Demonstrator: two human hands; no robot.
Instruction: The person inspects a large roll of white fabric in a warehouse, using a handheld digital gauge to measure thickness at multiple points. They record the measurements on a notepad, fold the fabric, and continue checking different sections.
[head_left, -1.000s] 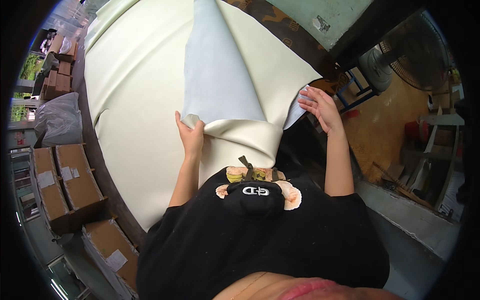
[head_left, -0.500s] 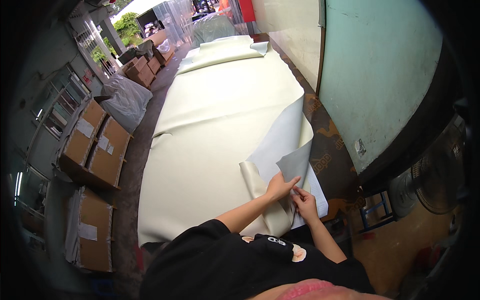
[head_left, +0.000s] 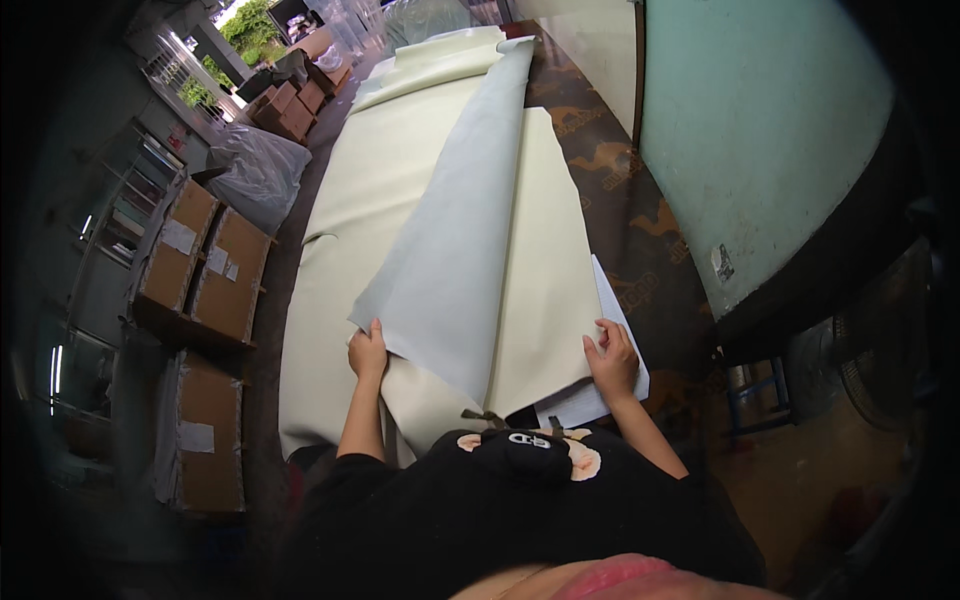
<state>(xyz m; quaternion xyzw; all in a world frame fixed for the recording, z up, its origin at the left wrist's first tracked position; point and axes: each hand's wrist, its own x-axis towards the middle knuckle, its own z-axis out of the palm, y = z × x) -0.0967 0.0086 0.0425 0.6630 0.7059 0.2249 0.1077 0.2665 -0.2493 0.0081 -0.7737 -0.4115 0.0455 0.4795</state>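
Observation:
A large cream sheet that looks like leather (head_left: 385, 190) lies along the table in front of me. Its right side is folded back, so a pale grey-blue underside (head_left: 450, 230) faces up in a long wedge. My left hand (head_left: 368, 353) grips the near corner of this flap, thumb on top and fingers partly hidden. Another cream sheet (head_left: 550, 250) shows to the right of the fold. Beside its right edge rests my right hand (head_left: 614, 365), slightly curled, with thumb and fingers apart. White paper sheets (head_left: 580, 405) lie partly under that edge and next to this hand.
Dark brown patterned covering (head_left: 600, 150) shows on the table's right side, along a pale green panel (head_left: 760, 150). Cardboard boxes (head_left: 225, 280) stand at the left, with a plastic-wrapped pile (head_left: 260, 170) behind them. At the lower right is a fan (head_left: 870, 370).
My left hand has moved left, pulling the sheet's corner over into a wide flap and baring the cream sheet at right. My hands have gone from close together to far apart.

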